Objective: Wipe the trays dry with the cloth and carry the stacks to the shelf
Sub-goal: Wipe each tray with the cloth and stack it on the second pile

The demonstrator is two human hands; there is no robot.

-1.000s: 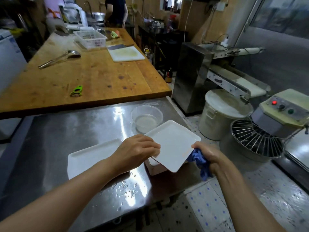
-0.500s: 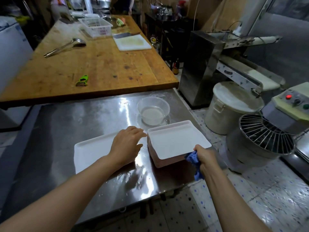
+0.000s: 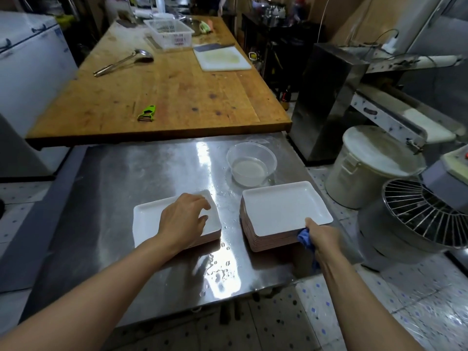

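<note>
Head view: bowl (image 3: 251, 164) behind tray stack (image 3: 283, 211)

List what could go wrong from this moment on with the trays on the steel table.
1. The tall stack sits at the steel table's near right edge; a nudge from the right hand, which holds the blue cloth, might tip it off.
2. Water drops lie between the stacks, so wiped trays may get wet again.
3. The left hand reaches for the low stack; wet trays may slip.
</note>
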